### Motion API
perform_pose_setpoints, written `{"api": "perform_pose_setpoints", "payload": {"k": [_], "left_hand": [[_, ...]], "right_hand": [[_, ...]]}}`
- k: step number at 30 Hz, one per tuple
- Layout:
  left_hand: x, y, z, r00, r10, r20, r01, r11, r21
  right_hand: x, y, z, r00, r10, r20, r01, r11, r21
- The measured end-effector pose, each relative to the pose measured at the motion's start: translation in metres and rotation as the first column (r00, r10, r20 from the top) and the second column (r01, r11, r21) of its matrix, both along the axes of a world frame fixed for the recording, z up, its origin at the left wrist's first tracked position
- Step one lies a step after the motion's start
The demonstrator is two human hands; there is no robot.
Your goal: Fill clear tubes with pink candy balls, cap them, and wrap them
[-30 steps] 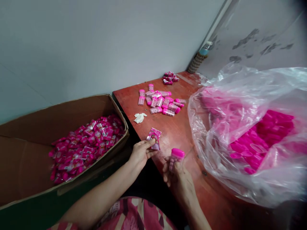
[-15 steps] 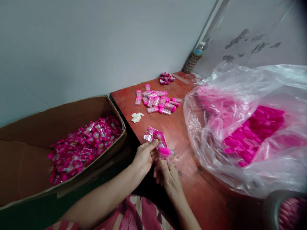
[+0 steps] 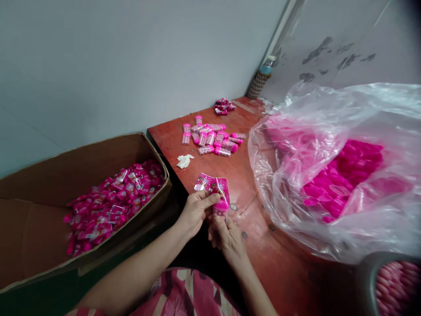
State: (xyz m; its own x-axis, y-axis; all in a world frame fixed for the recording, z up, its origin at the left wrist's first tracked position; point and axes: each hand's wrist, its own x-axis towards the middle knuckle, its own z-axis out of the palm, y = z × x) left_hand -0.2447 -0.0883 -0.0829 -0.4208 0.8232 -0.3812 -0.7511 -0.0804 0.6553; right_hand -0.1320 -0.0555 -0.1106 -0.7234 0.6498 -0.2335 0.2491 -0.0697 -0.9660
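Between thumb and fingers, my left hand pinches a printed pink sleeve of shiny film. A second printed sleeve sticks out beside it, above the same hand. My right hand grips a small clear bottle of pink candies, its pink cap pointing away from me. The cap end meets the sleeve's near end; how far it is inside I cannot tell. Several similar capped bottles lie in a loose group farther back on the red table.
At left, a cardboard box holds many wrapped pink bottles. A clear plastic bag of pink plastic pieces covers the right side. Front right is a dark tub of pink candies. White crumpled tissue lies near the table edge.
My right hand has brought the bottle's cap end up against the sleeve, which now partly overlaps the cap. The whole view has shifted slightly.
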Motion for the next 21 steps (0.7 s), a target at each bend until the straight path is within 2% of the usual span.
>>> {"api": "perform_pose_setpoints", "payload": {"k": [6, 10, 11, 13, 15, 16, 17, 19, 21], "left_hand": [[-0.005, -0.003, -0.003, 0.977, -0.151, -0.152, 0.142, 0.987, -0.069], [-0.008, -0.006, -0.003, 0.941, -0.202, -0.273, 0.191, 0.979, -0.068], [-0.008, -0.006, -0.002, 0.933, -0.205, -0.295, 0.191, 0.979, -0.076], [-0.007, -0.007, -0.002, 0.929, -0.188, -0.32, 0.166, 0.981, -0.096], [-0.004, -0.007, -0.002, 0.939, -0.153, -0.309, 0.127, 0.987, -0.101], [-0.003, -0.007, -0.002, 0.946, -0.141, -0.29, 0.118, 0.988, -0.096], [-0.002, -0.007, -0.002, 0.954, -0.133, -0.269, 0.113, 0.99, -0.09], [-0.001, -0.009, -0.001, 0.959, -0.165, -0.23, 0.152, 0.986, -0.074], [-0.003, -0.011, 0.0, 0.944, -0.262, -0.201, 0.257, 0.965, -0.052]], "right_hand": [[0.005, 0.008, -0.006, 0.998, 0.048, -0.045, -0.052, 0.994, -0.092], [0.004, 0.011, -0.004, 0.99, 0.117, -0.072, -0.128, 0.975, -0.18], [0.003, 0.01, -0.003, 0.992, 0.107, -0.059, -0.115, 0.981, -0.158], [0.0, 0.008, -0.002, 1.0, 0.017, -0.001, -0.017, 1.0, -0.02], [-0.003, 0.007, -0.001, 0.995, -0.098, 0.038, 0.092, 0.988, 0.126], [-0.004, 0.007, -0.001, 0.993, -0.111, 0.04, 0.104, 0.984, 0.144], [-0.004, 0.007, 0.0, 0.995, -0.091, 0.029, 0.087, 0.99, 0.114], [-0.004, 0.007, 0.001, 0.999, -0.001, -0.05, -0.002, 0.999, -0.054], [-0.003, 0.007, 0.002, 0.985, 0.045, -0.167, -0.087, 0.963, -0.256]]}}
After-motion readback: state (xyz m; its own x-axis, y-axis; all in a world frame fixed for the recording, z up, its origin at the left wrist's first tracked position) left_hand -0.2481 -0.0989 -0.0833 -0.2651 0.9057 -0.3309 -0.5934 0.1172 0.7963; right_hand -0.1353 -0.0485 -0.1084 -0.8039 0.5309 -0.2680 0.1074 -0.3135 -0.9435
